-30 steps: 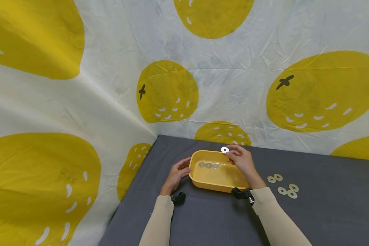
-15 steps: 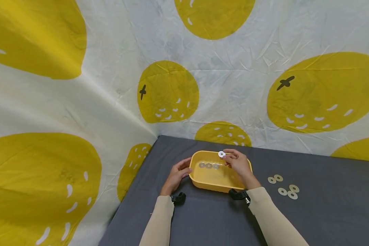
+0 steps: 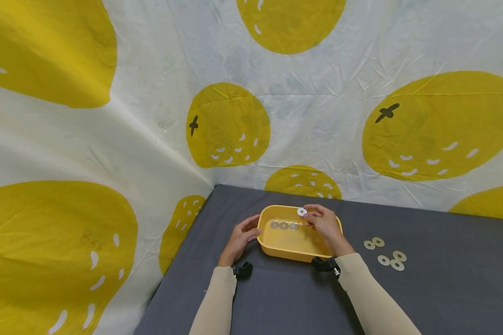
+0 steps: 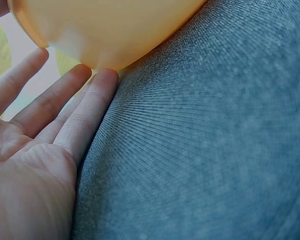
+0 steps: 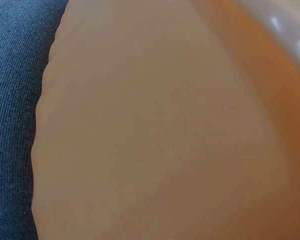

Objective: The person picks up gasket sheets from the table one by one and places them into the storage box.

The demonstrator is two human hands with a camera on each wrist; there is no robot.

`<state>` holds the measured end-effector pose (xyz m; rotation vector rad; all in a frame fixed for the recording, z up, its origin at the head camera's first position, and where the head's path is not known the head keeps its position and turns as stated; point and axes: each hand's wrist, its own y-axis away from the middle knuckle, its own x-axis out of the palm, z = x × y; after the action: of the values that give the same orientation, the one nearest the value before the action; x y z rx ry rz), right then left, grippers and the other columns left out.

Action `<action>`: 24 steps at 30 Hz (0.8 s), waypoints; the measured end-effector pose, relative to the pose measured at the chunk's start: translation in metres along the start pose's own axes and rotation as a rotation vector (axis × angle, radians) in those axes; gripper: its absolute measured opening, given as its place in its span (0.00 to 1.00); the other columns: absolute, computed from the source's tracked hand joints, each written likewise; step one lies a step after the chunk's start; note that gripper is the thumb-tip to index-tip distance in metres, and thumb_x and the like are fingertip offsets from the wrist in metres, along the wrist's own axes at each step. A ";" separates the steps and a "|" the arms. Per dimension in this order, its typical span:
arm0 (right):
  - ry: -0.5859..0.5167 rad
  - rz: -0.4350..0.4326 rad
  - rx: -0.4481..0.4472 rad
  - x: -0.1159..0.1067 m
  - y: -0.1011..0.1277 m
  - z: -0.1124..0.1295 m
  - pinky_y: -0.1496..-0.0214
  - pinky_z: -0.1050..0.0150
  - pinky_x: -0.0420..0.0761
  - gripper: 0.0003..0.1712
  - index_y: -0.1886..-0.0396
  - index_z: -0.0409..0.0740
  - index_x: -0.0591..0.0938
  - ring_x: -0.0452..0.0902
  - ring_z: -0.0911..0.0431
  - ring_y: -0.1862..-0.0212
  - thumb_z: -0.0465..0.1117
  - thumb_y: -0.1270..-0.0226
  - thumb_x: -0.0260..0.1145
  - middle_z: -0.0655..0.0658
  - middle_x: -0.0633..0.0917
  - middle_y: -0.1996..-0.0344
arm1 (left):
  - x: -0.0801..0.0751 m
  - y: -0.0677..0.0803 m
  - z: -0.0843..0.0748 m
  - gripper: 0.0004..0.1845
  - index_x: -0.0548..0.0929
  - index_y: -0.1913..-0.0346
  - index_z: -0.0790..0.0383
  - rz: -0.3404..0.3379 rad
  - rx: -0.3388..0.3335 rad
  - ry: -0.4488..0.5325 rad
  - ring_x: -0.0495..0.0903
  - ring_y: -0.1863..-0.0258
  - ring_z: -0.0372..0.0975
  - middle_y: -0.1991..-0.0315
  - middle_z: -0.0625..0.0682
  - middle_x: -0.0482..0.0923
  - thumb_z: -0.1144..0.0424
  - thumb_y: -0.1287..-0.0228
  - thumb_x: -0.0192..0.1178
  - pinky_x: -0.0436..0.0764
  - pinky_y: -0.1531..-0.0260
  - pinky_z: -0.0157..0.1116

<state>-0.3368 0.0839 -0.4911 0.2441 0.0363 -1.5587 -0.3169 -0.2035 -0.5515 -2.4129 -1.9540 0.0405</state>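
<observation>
A yellow rectangular tray (image 3: 299, 256) with rounded corners stands on the cloth. My left hand (image 3: 240, 238) holds its left end, thumb at the rim and fingertips against the outer wall; the left wrist view shows these fingers (image 4: 87, 115) nearly straight. Inside, toward the back, three flat metal washers (image 3: 283, 225) lie in a row. My right hand (image 3: 327, 225) reaches over the tray's right part and pinches another washer (image 3: 302, 211) near the back rim. In the right wrist view the tray's outer wall (image 5: 150, 120) hides the hand.
Several loose washers (image 3: 383, 260) lie on the dark grey cloth (image 3: 452, 279) right of the tray, in two small groups. A white curtain (image 3: 314, 125) with yellow fruit prints hangs behind and at the left.
My right hand has moved slightly left and down with the washer, from above the back rim to over the tray. The left hand keeps its place on the tray.
</observation>
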 end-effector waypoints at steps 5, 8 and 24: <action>0.013 0.005 0.015 0.002 -0.001 -0.001 0.58 0.59 0.82 0.19 0.38 0.41 0.80 0.83 0.47 0.62 0.37 0.26 0.65 0.53 0.89 0.65 | 0.000 -0.001 0.001 0.28 0.74 0.28 0.51 -0.004 -0.004 0.001 0.80 0.36 0.50 0.32 0.58 0.77 0.65 0.30 0.62 0.83 0.41 0.42; 0.018 0.014 0.031 0.003 -0.001 -0.001 0.57 0.58 0.81 0.19 0.38 0.41 0.80 0.82 0.47 0.61 0.36 0.26 0.64 0.50 0.89 0.64 | 0.000 -0.001 0.001 0.29 0.74 0.27 0.52 -0.005 -0.004 0.005 0.79 0.35 0.51 0.32 0.58 0.77 0.65 0.30 0.62 0.83 0.42 0.41; 0.068 0.055 0.039 0.007 -0.004 -0.009 0.61 0.62 0.82 0.17 0.42 0.33 0.81 0.79 0.52 0.66 0.31 0.29 0.62 0.38 0.88 0.58 | 0.001 0.001 -0.003 0.29 0.72 0.26 0.55 0.020 -0.007 0.019 0.75 0.31 0.55 0.30 0.61 0.74 0.67 0.29 0.60 0.81 0.38 0.44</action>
<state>-0.3392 0.0789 -0.5013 0.3259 0.0522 -1.4975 -0.3157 -0.2029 -0.5487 -2.4273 -1.9258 0.0110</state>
